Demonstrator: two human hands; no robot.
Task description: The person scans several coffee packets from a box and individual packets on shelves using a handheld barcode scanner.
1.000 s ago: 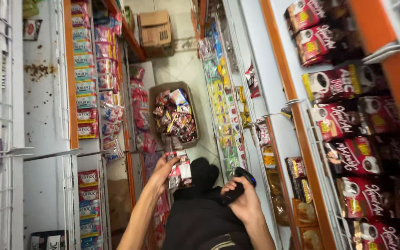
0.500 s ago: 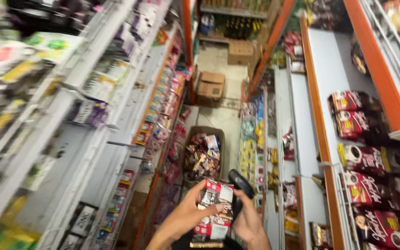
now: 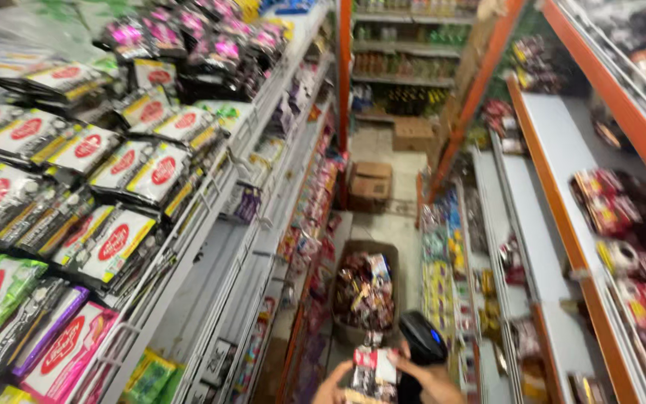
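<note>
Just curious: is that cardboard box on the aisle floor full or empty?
Full: the open box is heaped with packets up to its rim.

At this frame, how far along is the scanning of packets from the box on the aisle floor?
In hand: the left hand holds a red-and-white packet, and the right hand has a black scanner beside it. Left: the cardboard box on the floor is full of packets. Done: the shelves hold goods, but which came from the box cannot be told.
</note>
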